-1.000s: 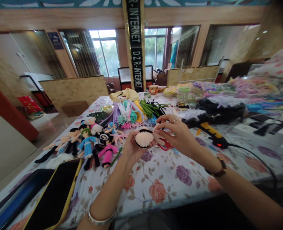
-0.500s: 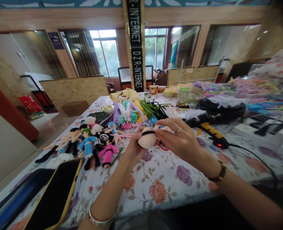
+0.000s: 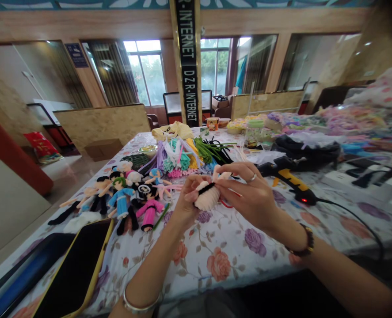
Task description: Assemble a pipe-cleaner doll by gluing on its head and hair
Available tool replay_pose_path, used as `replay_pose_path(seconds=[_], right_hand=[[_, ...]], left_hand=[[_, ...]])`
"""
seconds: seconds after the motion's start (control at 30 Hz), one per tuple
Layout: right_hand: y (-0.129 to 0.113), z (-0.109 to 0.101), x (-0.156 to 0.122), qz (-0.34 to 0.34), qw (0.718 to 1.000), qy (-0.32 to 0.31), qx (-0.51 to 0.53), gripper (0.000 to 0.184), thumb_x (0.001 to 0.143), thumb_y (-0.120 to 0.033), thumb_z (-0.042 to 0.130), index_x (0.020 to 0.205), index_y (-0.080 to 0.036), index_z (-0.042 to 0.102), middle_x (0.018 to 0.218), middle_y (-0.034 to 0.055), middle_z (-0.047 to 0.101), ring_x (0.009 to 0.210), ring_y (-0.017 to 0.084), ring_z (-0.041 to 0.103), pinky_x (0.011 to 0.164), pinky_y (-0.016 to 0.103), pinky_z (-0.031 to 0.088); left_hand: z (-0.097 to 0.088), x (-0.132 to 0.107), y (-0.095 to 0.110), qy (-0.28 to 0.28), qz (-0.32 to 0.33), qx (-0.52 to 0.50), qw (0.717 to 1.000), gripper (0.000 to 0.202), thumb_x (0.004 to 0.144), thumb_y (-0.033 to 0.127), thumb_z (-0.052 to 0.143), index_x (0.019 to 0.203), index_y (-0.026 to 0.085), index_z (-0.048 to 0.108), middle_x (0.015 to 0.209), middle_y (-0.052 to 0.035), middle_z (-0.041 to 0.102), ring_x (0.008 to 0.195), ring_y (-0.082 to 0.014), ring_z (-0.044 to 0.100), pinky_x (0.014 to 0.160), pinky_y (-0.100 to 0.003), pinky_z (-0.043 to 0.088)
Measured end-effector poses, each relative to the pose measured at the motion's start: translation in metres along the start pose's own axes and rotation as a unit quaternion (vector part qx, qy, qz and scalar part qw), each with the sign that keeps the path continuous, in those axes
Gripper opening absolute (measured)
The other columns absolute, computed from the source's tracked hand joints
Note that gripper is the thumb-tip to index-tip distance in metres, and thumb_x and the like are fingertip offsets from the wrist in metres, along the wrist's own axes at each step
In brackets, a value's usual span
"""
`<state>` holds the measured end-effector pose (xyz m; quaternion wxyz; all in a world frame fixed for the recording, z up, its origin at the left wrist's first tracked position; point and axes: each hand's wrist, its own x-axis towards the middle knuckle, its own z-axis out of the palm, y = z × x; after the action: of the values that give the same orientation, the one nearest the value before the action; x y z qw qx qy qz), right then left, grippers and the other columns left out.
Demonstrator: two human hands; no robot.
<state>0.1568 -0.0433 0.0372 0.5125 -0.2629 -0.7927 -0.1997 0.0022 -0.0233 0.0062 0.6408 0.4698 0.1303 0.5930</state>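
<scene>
My left hand [image 3: 187,203] is wrapped round a cream, fuzzy, ridged doll piece [image 3: 207,201] that looks wound from pipe cleaner. Across its top runs a black pipe cleaner [image 3: 206,188]. The fingertips of my right hand [image 3: 255,192] pinch at the far end of this black strip, close to pale loops [image 3: 222,174] that stick up from the piece. Part of a red strand [image 3: 226,204] shows beneath the right fingers. Both hands are raised over the flowered tablecloth [image 3: 215,247].
Several finished dolls [image 3: 123,201] lie to the left, behind a yellow-cased phone [image 3: 76,269]. Bundles of coloured pipe cleaners [image 3: 179,157] are straight ahead. On the right rests a glue gun [image 3: 293,181] with a red light and cord. Another person's hand [image 3: 390,146] reaches in at the far right.
The cream piece has tilted and shifted slightly right, showing more of the black strip. My left fingers have moved up onto it. Another person's hand has appeared at the right edge.
</scene>
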Motion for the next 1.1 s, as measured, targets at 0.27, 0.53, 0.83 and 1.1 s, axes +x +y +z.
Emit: replay_pose_path(seconds=[0.27, 0.53, 0.83, 1.1], right_hand=[[-0.0014, -0.0005, 0.0024, 0.031, 0.998, 0.001, 0.047, 0.014, 0.083, -0.014, 0.057, 0.080, -0.023, 0.067, 0.098, 0.0052, 0.064, 0.093, 0.019, 0.056, 0.075, 0.036, 0.050], [0.0037, -0.0016, 0.0036, 0.059, 0.998, -0.020, 0.029, 0.013, 0.083, -0.019, 0.059, 0.077, -0.025, 0.069, 0.096, 0.0042, 0.064, 0.091, 0.019, 0.056, 0.075, 0.035, 0.050], [0.0065, -0.0007, 0.0039, 0.115, 0.990, -0.049, 0.064, 0.013, 0.085, -0.021, 0.055, 0.079, -0.022, 0.065, 0.099, 0.0065, 0.061, 0.091, 0.019, 0.059, 0.077, 0.035, 0.050], [0.0071, -0.0010, 0.0016, 0.054, 0.995, -0.083, -0.001, 0.011, 0.087, -0.021, 0.052, 0.085, -0.021, 0.063, 0.110, 0.0103, 0.056, 0.104, 0.024, 0.052, 0.082, 0.040, 0.049]], left_hand=[[-0.0041, -0.0002, -0.0010, -0.013, 0.039, 0.052, 0.998, 0.032, 0.054, 0.039, 0.077, 0.073, 0.020, 0.060, 0.087, -0.0008, 0.057, 0.088, -0.0170, 0.053, 0.081, -0.028, 0.043], [-0.0029, 0.0003, -0.0021, 0.004, -0.002, 0.010, 1.000, 0.036, 0.052, 0.040, 0.076, 0.075, 0.020, 0.056, 0.087, -0.0002, 0.056, 0.081, -0.0174, 0.056, 0.071, -0.029, 0.047], [-0.0026, -0.0002, -0.0020, 0.022, -0.042, -0.012, 0.999, 0.040, 0.057, 0.045, 0.072, 0.085, 0.022, 0.054, 0.087, -0.0004, 0.058, 0.081, -0.0191, 0.060, 0.064, -0.028, 0.051], [-0.0014, 0.0003, -0.0033, 0.004, -0.036, 0.001, 0.999, 0.031, 0.063, 0.042, 0.068, 0.081, 0.020, 0.054, 0.083, 0.0003, 0.057, 0.071, -0.0140, 0.056, 0.064, -0.026, 0.048]])
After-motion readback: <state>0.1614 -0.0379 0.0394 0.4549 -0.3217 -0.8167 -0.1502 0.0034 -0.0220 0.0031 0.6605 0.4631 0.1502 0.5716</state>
